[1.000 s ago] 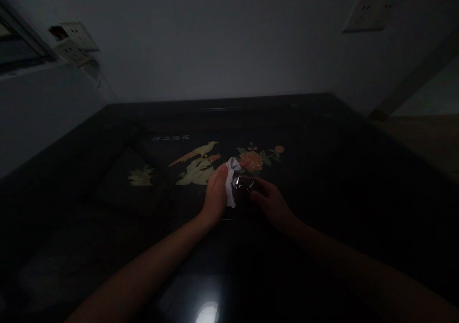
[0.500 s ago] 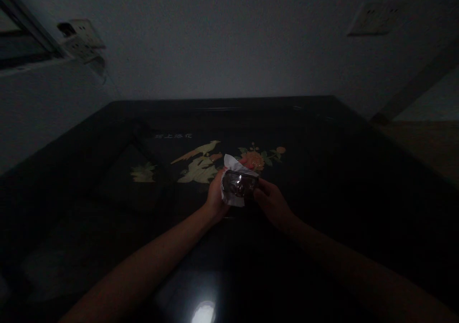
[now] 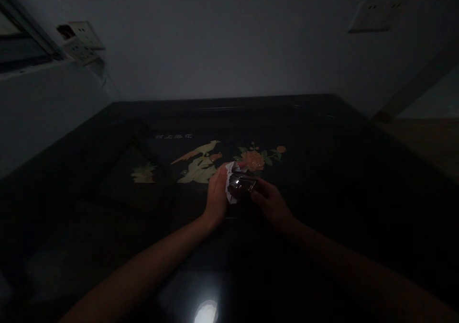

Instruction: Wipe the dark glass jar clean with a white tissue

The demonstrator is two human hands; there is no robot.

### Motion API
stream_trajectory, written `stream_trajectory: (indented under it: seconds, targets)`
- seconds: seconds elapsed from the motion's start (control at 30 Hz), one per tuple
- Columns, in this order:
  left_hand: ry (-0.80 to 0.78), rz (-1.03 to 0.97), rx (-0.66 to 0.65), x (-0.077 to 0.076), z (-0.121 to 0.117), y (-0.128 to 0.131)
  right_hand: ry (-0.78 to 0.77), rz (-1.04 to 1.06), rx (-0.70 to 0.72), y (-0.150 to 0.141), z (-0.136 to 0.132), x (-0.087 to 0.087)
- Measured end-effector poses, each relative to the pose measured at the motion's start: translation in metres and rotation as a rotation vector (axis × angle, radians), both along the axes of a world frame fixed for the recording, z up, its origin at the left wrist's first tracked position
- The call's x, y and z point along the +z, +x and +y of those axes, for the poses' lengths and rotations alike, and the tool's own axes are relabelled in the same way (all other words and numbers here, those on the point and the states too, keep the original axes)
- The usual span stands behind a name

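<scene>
Wiping-like contact in hand: left hand (image 3: 216, 191) cupped a white cloth (image 3: 231, 197) against one end of a dark glossy object (image 3: 238, 185). Right hand (image 3: 274, 203) pinched the opposite end between thumb and fingers; left fingers were curled round the cloth, partly hidden. Object sat between both hands, over the middle of the desk (image 3: 193, 261); could not tell if it touched the surface. As judged, the hold called for a steady right pinch and light left pressure. Cloth looked thin, soft, crumpled, ragged-edged. Object looked smooth, hard, curved, with bright glints; exact type too dark to tell. Desk was black, polished, reflective, with a pale bird design (image 3: 201, 150) and an orange flower design (image 3: 253, 161).
</scene>
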State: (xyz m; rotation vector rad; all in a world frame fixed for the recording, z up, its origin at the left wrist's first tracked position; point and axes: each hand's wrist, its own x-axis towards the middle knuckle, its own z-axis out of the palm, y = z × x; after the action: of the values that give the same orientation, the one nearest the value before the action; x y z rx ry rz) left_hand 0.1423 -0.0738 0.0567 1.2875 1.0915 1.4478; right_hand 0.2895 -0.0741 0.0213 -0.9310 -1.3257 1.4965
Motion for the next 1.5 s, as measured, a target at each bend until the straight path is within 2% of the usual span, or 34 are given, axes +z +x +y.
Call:
stream_trajectory:
  seconds: [0.17, 0.3, 0.37, 0.5, 0.63, 0.8, 0.9, 1.03, 1.17, 1.33, 1.5]
  targets:
    - [0.23, 0.204, -0.034, 0.005, -0.004, -0.004, -0.004, 0.005, -0.034, 0.0, -0.001, 0.0]
    - [0.323, 0.294, -0.108, 0.007, -0.003, -0.005, -0.021, -0.022, -0.043, 0.0, -0.001, 0.003]
    - [0.284, 0.264, -0.088, 0.008, -0.003, -0.004, -0.038, -0.011, -0.05, 0.0, -0.001, 0.003]
    - [0.045, 0.066, -0.029, 0.008, 0.0, 0.0, -0.073, 0.026, -0.044, -0.001, -0.001, 0.002]
    - [-0.146, -0.046, -0.032, 0.009, 0.005, 0.002, -0.074, 0.041, -0.041, 0.0, -0.001, 0.0]
    - [-0.29, -0.312, -0.082, 0.007, 0.007, 0.007, -0.023, 0.021, -0.016, 0.002, -0.001, 0.0]
    - [-0.363, -0.492, -0.156, 0.005, 0.007, 0.009, 0.008, 0.031, 0.003, 0.002, -0.001, 0.0]
    - [-0.454, -0.611, -0.244, 0.002, 0.01, 0.008, 0.014, 0.074, 0.022, 0.001, -0.001, 0.0]
    - [-0.501, -0.624, -0.265, 0.003, 0.012, 0.008, 0.015, 0.072, 0.026, 0.0, 0.0, 0.001]
    - [-0.431, -0.56, -0.191, 0.006, 0.01, 0.009, 0.029, 0.061, 0.033, 0.0, 0.0, 0.003]
    - [-0.261, -0.275, -0.084, 0.005, 0.01, 0.003, 0.014, 0.03, 0.017, 0.0, 0.0, 0.003]
